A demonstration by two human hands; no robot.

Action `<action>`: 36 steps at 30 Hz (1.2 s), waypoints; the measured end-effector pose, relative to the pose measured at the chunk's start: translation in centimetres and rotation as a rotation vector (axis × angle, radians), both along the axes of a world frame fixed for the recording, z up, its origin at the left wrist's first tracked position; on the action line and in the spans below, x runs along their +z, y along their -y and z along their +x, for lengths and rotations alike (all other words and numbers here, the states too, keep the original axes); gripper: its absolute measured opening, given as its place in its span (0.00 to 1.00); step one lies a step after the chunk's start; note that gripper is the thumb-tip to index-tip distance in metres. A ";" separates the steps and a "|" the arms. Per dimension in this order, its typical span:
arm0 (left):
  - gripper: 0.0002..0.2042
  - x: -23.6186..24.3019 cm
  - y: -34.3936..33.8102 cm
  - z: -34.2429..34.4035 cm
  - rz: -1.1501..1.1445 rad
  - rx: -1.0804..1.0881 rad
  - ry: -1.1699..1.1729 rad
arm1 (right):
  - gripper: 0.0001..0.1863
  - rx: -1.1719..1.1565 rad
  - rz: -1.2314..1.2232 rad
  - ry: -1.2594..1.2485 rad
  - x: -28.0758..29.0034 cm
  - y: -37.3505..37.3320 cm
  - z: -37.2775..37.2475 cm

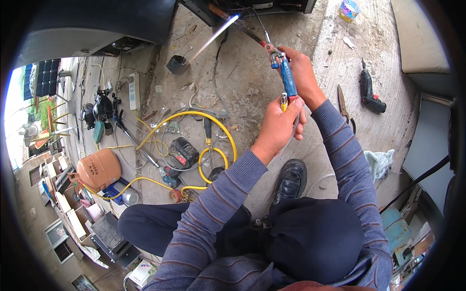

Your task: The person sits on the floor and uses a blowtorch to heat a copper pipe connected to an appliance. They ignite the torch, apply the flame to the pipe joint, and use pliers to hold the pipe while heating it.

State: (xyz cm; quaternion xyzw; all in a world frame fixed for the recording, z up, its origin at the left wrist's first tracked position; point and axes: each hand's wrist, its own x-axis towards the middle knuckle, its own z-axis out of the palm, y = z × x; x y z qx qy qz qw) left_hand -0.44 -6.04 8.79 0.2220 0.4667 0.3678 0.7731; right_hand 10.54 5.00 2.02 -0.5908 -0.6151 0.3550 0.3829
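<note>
Rough, stained concrete floor carries the work, littered with tools and hoses. At far left, beyond its edge, buildings and outdoor clutter show, bent by the lens. An orange-brown cylinder leans beside a blue machine, its yellow hose running right, toward gauges. Above them lies a white power strip.

Further right come an open black cup-like piece, a black battery pack, loops of yellow hose and a screwdriver with a yellow-and-black handle. A long pale flame slants down-left toward the black cup, from the nozzle below a black cabinet, where a copper-coloured pipe shows.

At centre right is the torch, blue-handled, held upright above the floor. The left hand is closed around the handle's lower end, by the hose fittings; the right hand wraps the upper handle, fingers near the valves. Lighting is plainly done; adjusting the flame seems the step in hand. It points away from the pipe, so heating there looks left to do, though I cannot tell whether any joint is finished.

Rightmost on the concrete lie an open-bladed cutter, a black drill and a pale cloth.
</note>
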 end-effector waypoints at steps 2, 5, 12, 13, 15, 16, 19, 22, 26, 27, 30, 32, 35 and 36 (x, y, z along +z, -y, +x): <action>0.11 0.0 0.0 0.0 0.001 0.002 0.002 | 0.13 -0.001 0.001 -0.003 0.0 0.0 0.0; 0.11 0.0 0.0 -0.1 0.001 0.004 0.004 | 0.13 -0.003 0.005 -0.010 0.1 0.1 -0.1; 0.11 0.0 -0.1 -0.1 0.002 0.001 -0.004 | 0.13 0.004 -0.018 -0.011 0.5 0.0 -0.2; 0.11 0.0 -0.1 -0.1 0.003 -0.001 -0.005 | 0.12 0.004 -0.018 -0.013 0.4 0.0 -0.2; 0.11 0.1 -0.1 -0.1 -0.001 0.002 -0.003 | 0.12 0.000 -0.008 -0.011 0.2 -0.1 -0.2; 0.11 0.1 0.0 -0.1 -0.003 0.003 -0.002 | 0.11 -0.003 -0.003 -0.010 0.1 -0.1 -0.3; 0.11 0.0 0.0 -0.1 -0.002 0.002 -0.002 | 0.11 -0.014 0.006 -0.009 0.0 -0.1 -0.4; 0.11 0.1 0.0 0.0 0.006 0.005 -0.002 | 0.12 -0.016 -0.006 -0.007 -0.3 -0.1 -0.4; 0.11 0.1 0.0 0.1 0.002 -0.001 0.000 | 0.16 -0.035 0.095 0.129 -1.1 -0.3 -0.3; 0.11 0.1 0.0 0.1 0.001 -0.004 0.000 | 0.17 -0.038 0.139 0.172 -1.4 -0.4 -0.2; 0.11 0.1 0.1 0.2 -0.001 -0.009 0.000 | 0.19 -0.044 0.188 0.218 -1.3 -0.3 -0.4; 0.11 0.1 0.1 0.2 0.001 -0.010 0.000 | 0.19 -0.048 0.201 0.220 -1.2 -0.3 -0.5; 0.11 0.0 0.1 0.2 0.006 -0.009 0.000 | 0.19 -0.051 0.200 0.214 -1.4 -0.2 -0.5; 0.11 -0.1 0.0 0.2 0.006 -0.008 0.001 | 0.19 -0.049 0.182 0.207 -1.5 -0.2 -0.5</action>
